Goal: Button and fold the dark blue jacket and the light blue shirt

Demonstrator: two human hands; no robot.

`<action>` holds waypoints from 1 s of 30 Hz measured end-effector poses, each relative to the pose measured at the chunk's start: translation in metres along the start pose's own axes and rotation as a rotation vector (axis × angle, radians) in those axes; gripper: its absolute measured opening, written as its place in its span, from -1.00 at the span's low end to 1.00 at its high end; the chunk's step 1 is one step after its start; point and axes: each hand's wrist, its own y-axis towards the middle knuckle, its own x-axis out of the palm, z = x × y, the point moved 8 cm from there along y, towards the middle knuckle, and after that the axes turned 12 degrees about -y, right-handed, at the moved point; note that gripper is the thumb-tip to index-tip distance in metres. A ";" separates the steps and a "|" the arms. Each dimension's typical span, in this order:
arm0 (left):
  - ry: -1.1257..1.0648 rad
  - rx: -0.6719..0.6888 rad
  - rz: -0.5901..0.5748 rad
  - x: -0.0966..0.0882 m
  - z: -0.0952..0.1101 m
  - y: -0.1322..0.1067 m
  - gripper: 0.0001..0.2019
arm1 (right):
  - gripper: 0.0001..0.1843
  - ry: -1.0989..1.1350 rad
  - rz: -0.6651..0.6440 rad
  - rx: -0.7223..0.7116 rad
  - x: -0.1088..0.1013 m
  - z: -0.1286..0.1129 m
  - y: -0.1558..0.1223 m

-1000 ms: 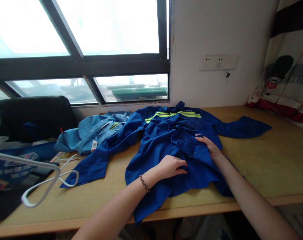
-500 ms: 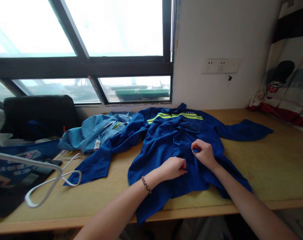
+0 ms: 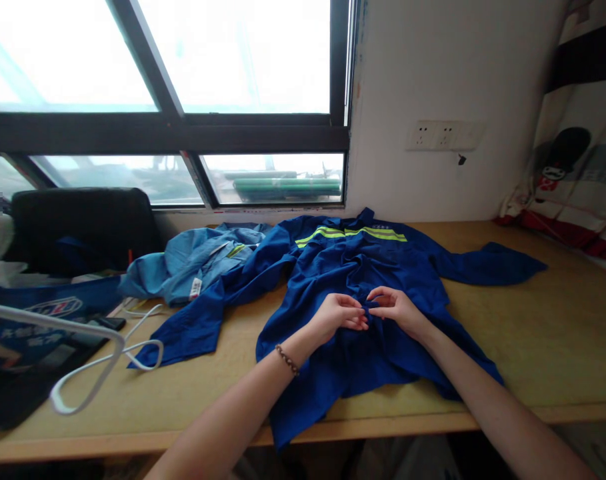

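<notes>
A dark blue work jacket (image 3: 313, 280) with yellow-green reflective stripes lies spread on the table, its collar toward the wall and its sleeves out to both sides. Over its front opening, my left hand (image 3: 340, 313) pinches the cloth, a beaded bracelet on that wrist. Close beside it my right hand (image 3: 395, 310) grips the jacket's other front edge between thumb and fingers. The fingertips of both hands nearly meet. Any button or fastener between them is too small to make out.
A light blue garment (image 3: 183, 263) with a white tag lies left of the jacket. A white looped wire frame (image 3: 117, 353) juts in at the left, near a dark blue printed bag (image 3: 27, 320). Behind stand a black chair back (image 3: 83, 227) and the window; a patterned curtain (image 3: 563, 153) hangs right.
My hands have come together at the jacket's front. The left moved up, and the right moved left and slightly down, bringing the two cloth edges close.
</notes>
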 end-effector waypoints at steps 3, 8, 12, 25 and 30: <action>-0.027 -0.031 0.000 -0.002 -0.002 -0.001 -0.80 | -0.62 -0.003 -0.020 -0.032 0.002 -0.005 -0.002; -0.049 -0.080 -0.035 0.000 -0.008 -0.002 -0.79 | -0.60 -0.018 -0.120 -0.054 0.010 -0.010 -0.004; -0.019 -0.066 -0.037 0.002 -0.009 -0.001 -0.78 | -0.57 -0.039 -0.114 -0.050 0.010 -0.007 -0.003; 0.036 0.028 0.090 0.000 -0.004 0.003 -0.75 | -0.61 -0.147 0.042 -0.099 0.004 -0.005 -0.002; 0.036 0.029 0.106 -0.005 -0.005 0.004 -0.73 | -0.71 -0.041 0.043 -0.064 0.000 -0.007 -0.003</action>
